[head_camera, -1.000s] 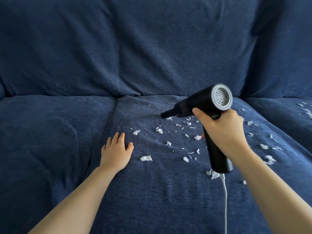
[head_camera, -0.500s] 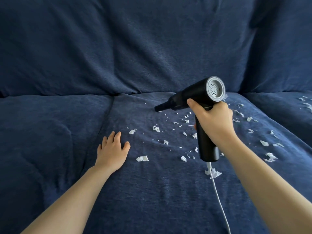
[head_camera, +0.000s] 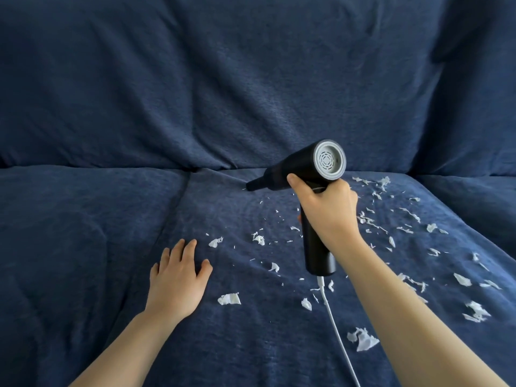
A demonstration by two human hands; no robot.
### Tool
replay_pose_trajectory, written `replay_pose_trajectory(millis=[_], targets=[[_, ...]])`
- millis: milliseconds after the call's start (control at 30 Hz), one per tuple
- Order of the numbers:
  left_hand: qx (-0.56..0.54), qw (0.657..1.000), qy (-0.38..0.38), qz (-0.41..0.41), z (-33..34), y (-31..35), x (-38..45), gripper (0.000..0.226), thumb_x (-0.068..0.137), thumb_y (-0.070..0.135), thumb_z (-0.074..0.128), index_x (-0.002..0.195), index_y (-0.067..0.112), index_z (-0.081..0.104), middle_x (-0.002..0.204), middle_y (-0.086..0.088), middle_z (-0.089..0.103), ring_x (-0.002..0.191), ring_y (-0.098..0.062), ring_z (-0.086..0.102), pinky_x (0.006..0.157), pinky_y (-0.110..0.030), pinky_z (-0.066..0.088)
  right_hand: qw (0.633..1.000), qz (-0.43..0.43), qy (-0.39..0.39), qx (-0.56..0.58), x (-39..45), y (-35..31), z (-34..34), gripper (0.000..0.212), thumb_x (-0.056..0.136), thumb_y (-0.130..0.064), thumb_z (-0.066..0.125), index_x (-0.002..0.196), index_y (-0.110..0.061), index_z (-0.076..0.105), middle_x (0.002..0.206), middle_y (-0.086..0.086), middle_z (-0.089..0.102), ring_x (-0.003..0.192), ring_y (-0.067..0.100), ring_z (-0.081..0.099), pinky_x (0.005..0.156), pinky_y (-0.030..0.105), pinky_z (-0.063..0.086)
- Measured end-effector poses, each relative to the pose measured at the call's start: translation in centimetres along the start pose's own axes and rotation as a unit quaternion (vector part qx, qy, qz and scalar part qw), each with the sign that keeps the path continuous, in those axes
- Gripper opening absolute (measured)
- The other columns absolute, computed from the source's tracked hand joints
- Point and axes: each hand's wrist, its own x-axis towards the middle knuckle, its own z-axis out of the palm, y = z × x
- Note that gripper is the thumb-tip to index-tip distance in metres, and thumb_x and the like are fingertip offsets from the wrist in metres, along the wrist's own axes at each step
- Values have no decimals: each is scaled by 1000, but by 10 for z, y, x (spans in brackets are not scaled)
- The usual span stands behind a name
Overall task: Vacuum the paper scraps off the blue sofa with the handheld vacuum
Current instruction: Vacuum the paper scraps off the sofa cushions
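Left hand lies flat, fingers spread; right hand keeps a curled grip, forearm extended.

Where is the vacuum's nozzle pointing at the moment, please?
In the head view, the handheld vacuum, gripped by the right hand, aims its nozzle left at the back of the middle seat cushion.

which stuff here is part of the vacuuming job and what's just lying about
Part of the job:
- black handheld vacuum, gripped by the right hand
- white torn paper scraps
- dark blue fabric sofa
- thin white power cable

Just there:
- left hand, resting flat on the seat
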Motion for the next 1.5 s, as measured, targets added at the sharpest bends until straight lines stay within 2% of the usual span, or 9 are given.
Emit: replay_pose_trajectory(millis=[400, 533, 633, 733, 867, 1167, 1300, 1400, 1500], targets=[[36, 999, 19, -12, 7, 7, 5, 61, 96, 45, 31, 151, 24, 18, 157, 0, 20, 144, -24, 18, 114, -47, 24, 1000, -24, -14, -6, 7, 3, -24, 48, 88, -48, 72, 59, -10, 61, 52, 8, 69, 58, 14, 69, 64, 21, 50], [29, 999, 17, -14, 6, 7, 6, 60, 95, 46, 31, 151, 25, 20, 157, 0, 21, 144, -24, 19, 113, -48, 25, 999, -26, -21, -3, 5, 1, -25, 49, 89, -47, 71, 58, -11, 58, 49, 9, 66, 46, 5, 64, 52, 7, 43], [19, 1000, 15, -15, 4, 8, 5, 60, 95, 46, 31, 151, 25, 20, 157, 0, 21, 144, -24, 18, 113, -48, 24, 999, -25, -12, -30, 2, -2, -27, 53, 90, -49, 70, 54, -12, 56, 48, 2, 64, 52, -2, 62, 51, 2, 37], [14, 1000, 14, -14, 3, 6, 4, 59, 96, 46, 30, 151, 25, 21, 158, 0, 20, 144, -23, 17, 114, -48, 23, 999, -19, 16, -41, 0, -6, -36, 54, 90, -49, 70, 54, -12, 54, 52, 1, 61, 59, 2, 55, 49, 4, 37], [9, 1000, 11, -15, 3, 5, 4, 59, 96, 47, 30, 151, 26, 20, 158, 0, 19, 145, -24, 16, 115, -49, 21, 996, -19, 45, -74, 0, -2, -49, 55, 90, -52, 69, 57, -11, 53, 59, 0, 58, 68, 8, 43, 64, 24, 29], [14, 1000, 12, -19, 2, 6, 4, 60, 96, 47, 29, 151, 26, 20, 158, 0, 19, 145, -24, 16, 116, -49, 21, 996, -4, 55, -77, 5, 15, -74, 59, 87, -57, 68, 65, -3, 65, 66, 13, 70, 106, 25, 61, 83, 34, 46], [10, 1000, 9, -22, 2, 6, 4, 60, 96, 48, 28, 151, 26, 21, 159, 0, 19, 145, -24, 16, 116, -49, 21, 996, -17, 57, -63, -1, 17, -80, 55, 84, -58, 70, 57, -12, 57, 59, 7, 66, 98, 33, 68, 88, 39, 53], [7, 1000, 11, -26, 1, 7, 2, 58, 96, 47, 28, 151, 25, 23, 158, 0, 21, 145, -23, 18, 115, -49, 21, 998, -18, 51, -39, -15, 16, -87, 58, 87, -55, 69, 60, -4, 65, 52, 5, 67, 86, 23, 69, 84, 33, 49], [2, 999, 20, -31, 1, 9, -1, 57, 97, 44, 29, 150, 24, 26, 157, 0, 23, 144, -22, 20, 114, -49, 24, 999, -28, 26, -28, -23, 18, -90, 60, 86, -55, 69, 62, 0, 66, 50, 5, 68, 75, 24, 71, 92, 40, 53]])
